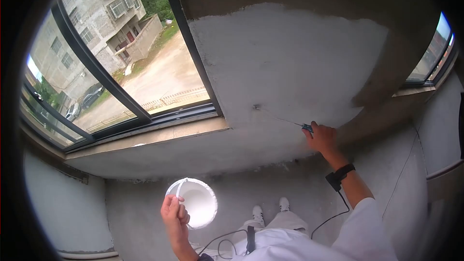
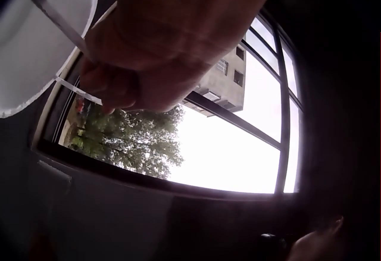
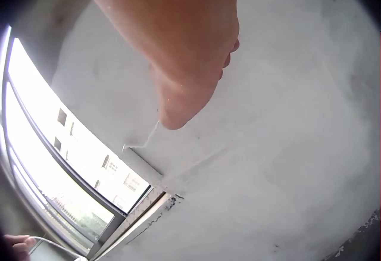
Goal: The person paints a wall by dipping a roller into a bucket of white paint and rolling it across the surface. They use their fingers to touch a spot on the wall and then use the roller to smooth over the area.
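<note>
In the head view my right hand (image 1: 323, 139) grips the blue handle of a putty knife (image 1: 308, 128) against the wall (image 1: 290, 63). Its thin blade, seen nearly edge-on, reaches left to a small dark dab of putty (image 1: 256, 107). The right wrist view shows mostly the back of this hand (image 3: 187, 88), which hides the handle. Low in the head view, my left hand (image 1: 174, 212) holds up a white bucket (image 1: 214, 203) by its pale strap-like handle (image 1: 179, 189). Pale material coats the bucket's inside; its handle (image 2: 56, 20) runs into the curled fingers in the left wrist view.
A dark-framed sliding window (image 1: 104, 82) with a sill (image 1: 159, 137) lies left of the coated wall. Another window (image 1: 435, 55) is at far right. Bare brown wall borders the pale coat. My shoes (image 1: 284, 204) stand on the grey floor, and a cable (image 1: 345, 208) hangs from the right wrist.
</note>
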A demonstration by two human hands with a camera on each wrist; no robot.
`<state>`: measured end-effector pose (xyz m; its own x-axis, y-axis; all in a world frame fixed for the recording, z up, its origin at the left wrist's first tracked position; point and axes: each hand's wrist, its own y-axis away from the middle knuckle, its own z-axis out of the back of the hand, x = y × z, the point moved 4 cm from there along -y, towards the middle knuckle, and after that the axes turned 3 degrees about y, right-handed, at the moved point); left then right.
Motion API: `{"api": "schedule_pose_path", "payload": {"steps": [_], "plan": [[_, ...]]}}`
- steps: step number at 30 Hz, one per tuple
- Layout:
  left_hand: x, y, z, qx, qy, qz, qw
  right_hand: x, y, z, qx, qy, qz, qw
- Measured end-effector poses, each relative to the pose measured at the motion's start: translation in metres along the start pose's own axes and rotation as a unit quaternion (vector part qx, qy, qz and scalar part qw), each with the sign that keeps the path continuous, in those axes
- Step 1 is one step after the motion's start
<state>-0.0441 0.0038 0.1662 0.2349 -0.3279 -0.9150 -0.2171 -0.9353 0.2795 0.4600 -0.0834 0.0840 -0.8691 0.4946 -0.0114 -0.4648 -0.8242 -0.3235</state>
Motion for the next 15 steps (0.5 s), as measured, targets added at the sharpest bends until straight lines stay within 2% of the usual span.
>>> {"api": "schedule_pose_path", "payload": {"steps": [5, 8, 11, 15], "plan": [[0.005, -0.006, -0.01, 0.011, -0.009, 0.01, 1.0, -0.139, 0.048, -0.01, 0.006, 0.054, -0.085, 0.995], [0.009, -0.008, -0.026, 0.026, -0.007, 0.013, 1.0, -0.182, 0.071, 0.01, 0.028, 0.1, -0.128, 0.986], [0.015, -0.011, -0.039, 0.038, -0.006, 0.031, 0.999, -0.196, 0.077, 0.012, 0.049, 0.105, -0.149, 0.982], [0.024, -0.014, -0.048, 0.042, 0.001, 0.053, 0.998, -0.145, 0.081, -0.026, 0.028, 0.077, -0.09, 0.993]]}}
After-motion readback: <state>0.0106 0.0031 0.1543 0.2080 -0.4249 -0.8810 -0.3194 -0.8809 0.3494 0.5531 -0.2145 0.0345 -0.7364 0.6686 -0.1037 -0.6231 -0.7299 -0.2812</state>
